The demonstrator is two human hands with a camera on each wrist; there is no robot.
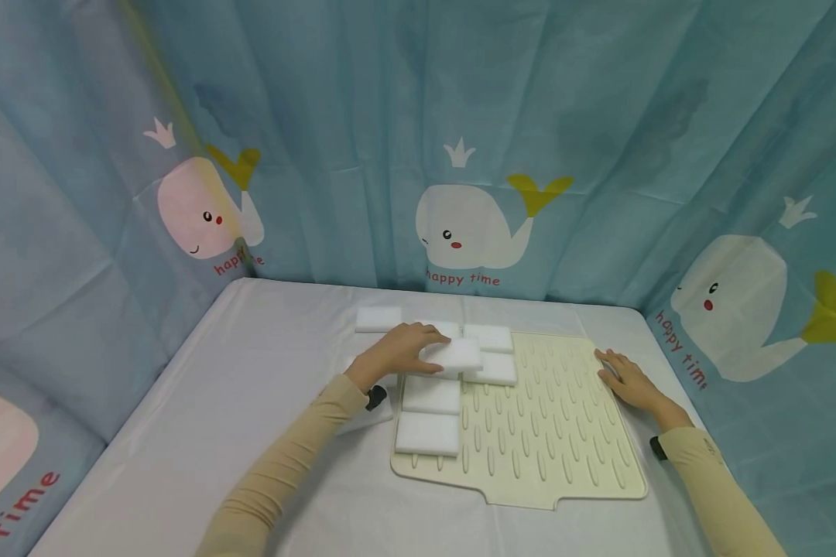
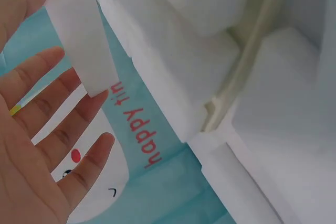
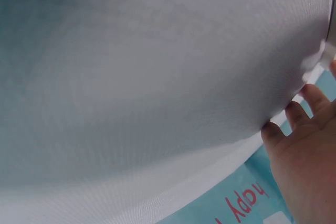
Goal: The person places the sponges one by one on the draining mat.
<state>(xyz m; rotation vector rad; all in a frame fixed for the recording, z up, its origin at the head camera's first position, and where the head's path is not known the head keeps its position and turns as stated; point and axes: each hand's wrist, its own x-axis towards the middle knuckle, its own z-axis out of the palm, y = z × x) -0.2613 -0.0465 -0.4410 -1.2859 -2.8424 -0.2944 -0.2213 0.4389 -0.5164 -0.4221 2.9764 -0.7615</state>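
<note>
One cream mat (image 1: 550,433) lies on the tabletop (image 1: 202,418), right of centre. On its left edge, nearest, sit two white sponges (image 1: 428,433) one behind the other. Beyond them the left hand (image 1: 397,352) holds a third sponge (image 1: 453,354) lifted over the mat's far left corner, fingers (image 2: 37,85) nearly straight along it with the thumb against its other face. Two more lie on the mat just right of it, one sits far left on the tabletop, and one is partly hidden behind the hand: seven sponges that can be counted. The right hand (image 1: 630,379) rests flat on the mat's right edge, fingers spread, holding nothing. A whale-print curtain (image 1: 460,155) stands behind.
</note>
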